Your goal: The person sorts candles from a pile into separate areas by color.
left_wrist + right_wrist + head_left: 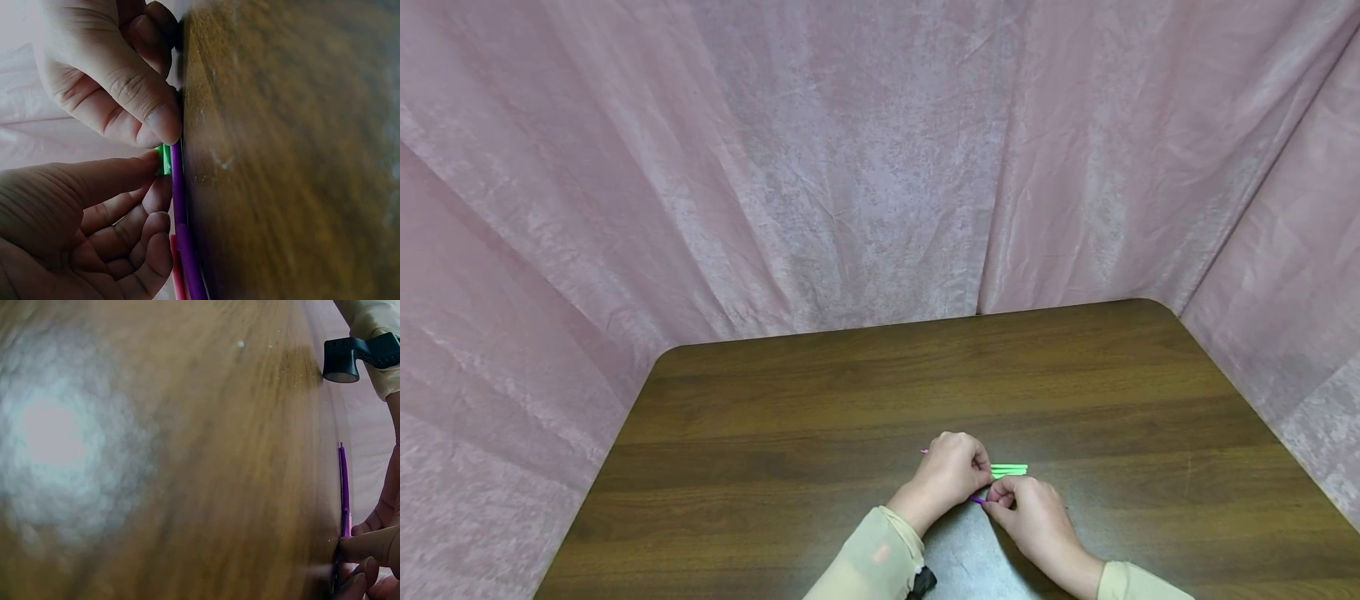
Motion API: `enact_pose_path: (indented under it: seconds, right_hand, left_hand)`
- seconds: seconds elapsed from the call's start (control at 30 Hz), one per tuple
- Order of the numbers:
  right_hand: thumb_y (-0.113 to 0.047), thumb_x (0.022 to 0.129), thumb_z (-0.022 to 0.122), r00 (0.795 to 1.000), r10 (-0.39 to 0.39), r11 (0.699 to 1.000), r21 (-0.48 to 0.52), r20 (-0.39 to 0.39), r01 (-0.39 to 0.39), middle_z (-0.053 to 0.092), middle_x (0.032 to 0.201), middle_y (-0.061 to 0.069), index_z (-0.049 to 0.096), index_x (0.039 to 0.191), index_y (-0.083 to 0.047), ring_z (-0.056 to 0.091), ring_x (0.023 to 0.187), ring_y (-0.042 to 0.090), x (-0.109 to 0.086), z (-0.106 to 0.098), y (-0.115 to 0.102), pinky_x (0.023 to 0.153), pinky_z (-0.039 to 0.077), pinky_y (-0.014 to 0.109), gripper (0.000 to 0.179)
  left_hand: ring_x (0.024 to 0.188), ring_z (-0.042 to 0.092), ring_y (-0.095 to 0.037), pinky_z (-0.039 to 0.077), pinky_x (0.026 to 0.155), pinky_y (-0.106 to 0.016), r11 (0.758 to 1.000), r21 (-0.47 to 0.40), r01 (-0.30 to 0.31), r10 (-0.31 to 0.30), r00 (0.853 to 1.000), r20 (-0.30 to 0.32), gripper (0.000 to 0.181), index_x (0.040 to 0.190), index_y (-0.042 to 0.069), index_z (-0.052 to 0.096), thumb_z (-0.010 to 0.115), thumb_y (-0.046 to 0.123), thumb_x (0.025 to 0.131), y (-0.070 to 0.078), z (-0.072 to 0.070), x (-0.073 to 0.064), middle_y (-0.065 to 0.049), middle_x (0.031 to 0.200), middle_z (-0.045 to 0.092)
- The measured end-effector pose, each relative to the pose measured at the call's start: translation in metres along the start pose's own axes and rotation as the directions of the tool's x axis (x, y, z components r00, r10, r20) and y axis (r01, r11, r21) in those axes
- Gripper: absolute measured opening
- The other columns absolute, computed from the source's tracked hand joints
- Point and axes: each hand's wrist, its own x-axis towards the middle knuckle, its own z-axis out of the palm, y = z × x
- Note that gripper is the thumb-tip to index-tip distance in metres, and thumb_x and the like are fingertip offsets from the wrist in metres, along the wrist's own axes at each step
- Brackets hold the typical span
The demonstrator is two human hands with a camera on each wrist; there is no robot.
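In the head view, the left hand has its thumb and fingertips at the near ends of several thin green sticks. The left wrist view shows that thumb against a short visible bit of green, fingers curled behind it. Close beside it, the right hand pinches the end of a thin purple stick low at the tabletop. More purple runs past the left fingers, with a step along it; whether it is one stick or two I cannot tell. A pink stick peeks out beyond the left hand, mostly hidden.
The brown wooden table has rounded far corners. Pink velvety curtains hang behind it and at both sides. A black wrist mount sits under the left cuff. Light glares off the tabletop by the forearms.
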Motion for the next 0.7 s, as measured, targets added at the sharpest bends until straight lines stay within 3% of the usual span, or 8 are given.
enact_pose_path:
  seconds: [0.5,0.7]
  right_hand:
    - [-0.007,0.071,0.08,1.0,-0.002,1.0,0.03,-0.02,0.003,0.056,0.062,-0.017,0.062,0.063,-0.023,0.046,0.057,0.0,-0.0013,-0.0002,0.0,0.057,0.04,0.025,0.026]
    - [-0.007,0.073,0.08,1.0,0.007,0.999,0.033,-0.001,-0.007,0.055,0.061,-0.016,0.062,0.065,-0.022,0.046,0.056,0.001,-0.0013,-0.0022,0.0009,0.058,0.04,0.027,0.024]
  left_hand:
    - [0.058,0.049,0.0,0.047,0.058,-0.033,0.999,-0.011,0.043,-0.042,0.999,0.013,0.015,0.061,0.022,0.069,0.078,0.014,0.071,0.001,-0.0022,-0.0024,0.019,0.056,0.056]
    - [0.059,0.049,0.001,0.041,0.055,-0.018,0.999,-0.029,0.017,-0.017,1.0,-0.01,0.015,0.063,0.021,0.07,0.078,0.014,0.073,-0.0017,-0.0066,-0.0042,0.018,0.057,0.057]
